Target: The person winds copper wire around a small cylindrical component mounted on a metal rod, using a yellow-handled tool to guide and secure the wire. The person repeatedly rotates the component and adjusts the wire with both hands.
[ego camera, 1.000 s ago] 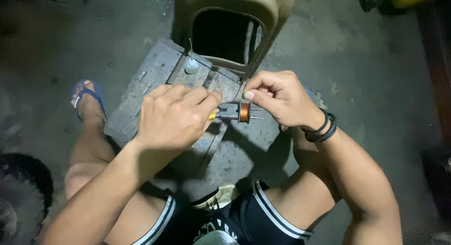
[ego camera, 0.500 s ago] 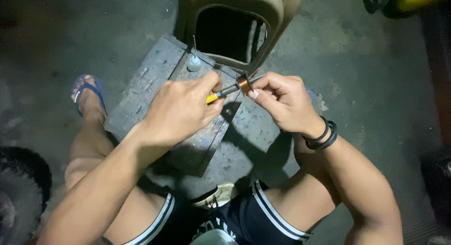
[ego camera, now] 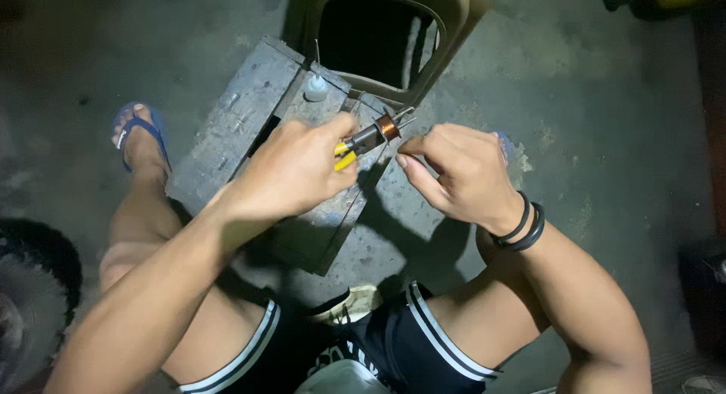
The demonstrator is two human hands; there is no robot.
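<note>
Pliers with yellow handles sit in the left hand, which is closed tight around the handles above the middle of the wooden block. The tip of the pliers grips a small coil of copper-coloured wire, held in the air over the far right corner of the block. Thin metal pins stick out from the coil toward the right. The right hand is just beside the coil, on its right, with the fingers curled in and the thumb pressed against the forefinger; if it pinches a thin wire between them, I cannot tell, because it is too small to see.

The block is grey and worn, and it lies on the concrete floor between the person's knees. At the far edge of the block a small white bottle stands upright. Behind the far edge there is a tan plastic chair with a dark opening. A foot in a blue sandal rests on the floor to the left of the block. Two black bands are on the right wrist.
</note>
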